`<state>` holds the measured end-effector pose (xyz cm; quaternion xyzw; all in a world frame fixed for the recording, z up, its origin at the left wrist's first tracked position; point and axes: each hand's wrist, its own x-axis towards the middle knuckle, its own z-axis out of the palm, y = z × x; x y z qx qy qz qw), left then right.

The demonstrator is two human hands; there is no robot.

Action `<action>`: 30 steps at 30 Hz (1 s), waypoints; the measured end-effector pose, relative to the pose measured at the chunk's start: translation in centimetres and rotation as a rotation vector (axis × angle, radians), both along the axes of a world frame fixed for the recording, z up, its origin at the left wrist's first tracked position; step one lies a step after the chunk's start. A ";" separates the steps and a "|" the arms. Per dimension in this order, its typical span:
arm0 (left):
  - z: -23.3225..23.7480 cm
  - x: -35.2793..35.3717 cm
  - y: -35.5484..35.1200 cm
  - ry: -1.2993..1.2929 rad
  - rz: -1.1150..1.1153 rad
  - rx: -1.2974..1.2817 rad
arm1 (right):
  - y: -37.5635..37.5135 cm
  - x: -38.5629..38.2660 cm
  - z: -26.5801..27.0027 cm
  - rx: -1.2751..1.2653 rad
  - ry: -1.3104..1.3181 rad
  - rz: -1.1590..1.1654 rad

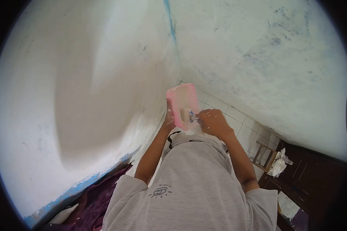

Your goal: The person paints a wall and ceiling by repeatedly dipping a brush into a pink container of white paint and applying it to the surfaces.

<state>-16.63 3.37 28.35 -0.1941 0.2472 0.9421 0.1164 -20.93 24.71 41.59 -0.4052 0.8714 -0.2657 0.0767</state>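
A pink rectangular tray (172, 106) with off-white paint (184, 95) inside is held out in front of my body, its long side pointing away from me. My left hand (169, 118) is closed on the tray's left side, with most of its fingers hidden under or behind it. The fingers of my right hand (212, 121) are wrapped round the handle of a paintbrush (186, 114). Its pale, paint-covered head rests inside the near half of the tray, and blue and grey marks show near the handle.
Two whitish walls meet at a corner ahead, with a blue streak (169, 17) along the join. White floor tiles (235, 113) lie below. At right are a wooden frame (262, 156), crumpled white plastic (277, 166) and a dark brown door-like panel (312, 173). Purple cloth (94, 202) lies lower left.
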 end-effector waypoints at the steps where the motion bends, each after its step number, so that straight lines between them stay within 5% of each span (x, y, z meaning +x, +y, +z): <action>1: 0.9 0.1 0.1 -0.004 0.010 0.000 | 0.6 -0.7 0.2 -0.098 -0.052 -0.035; 6: 1.1 0.9 0.2 0.049 0.136 -0.094 | 3.5 -2.6 0.9 -0.020 -0.203 -0.167; 9: -1.2 1.3 -0.2 0.166 0.133 -0.096 | 3.7 -1.7 -1.7 -0.225 -0.661 -0.370; 13: -9.0 3.7 -1.1 0.006 0.144 0.036 | 3.5 0.2 -10.5 -0.395 -1.191 -0.565; 16: -13.6 6.3 -0.4 -0.086 0.198 -0.176 | 3.1 0.7 -21.4 -0.733 -1.290 -0.665; 18: -16.8 8.0 -0.1 -0.059 0.247 -0.401 | 1.8 -1.0 -28.2 -0.714 -1.257 -0.673; 22: -23.3 12.5 1.1 0.077 0.304 -0.449 | 0.2 -3.1 -42.7 -0.715 -1.394 -0.918; 24: -25.2 12.6 2.2 0.007 0.285 -0.814 | -1.1 -5.4 -48.9 -0.764 -1.319 -0.915; 25: -27.5 13.8 2.3 0.015 0.270 -0.814 | -2.2 -6.5 -51.4 -0.829 -1.254 -1.037; 27: -32.2 17.3 2.1 -0.361 0.363 -0.220 | -3.4 -7.8 -56.6 -0.886 -1.187 -1.179; 30: -35.6 20.0 1.5 -0.521 0.347 -0.016 | -4.3 -9.8 -62.2 -0.963 -1.094 -1.137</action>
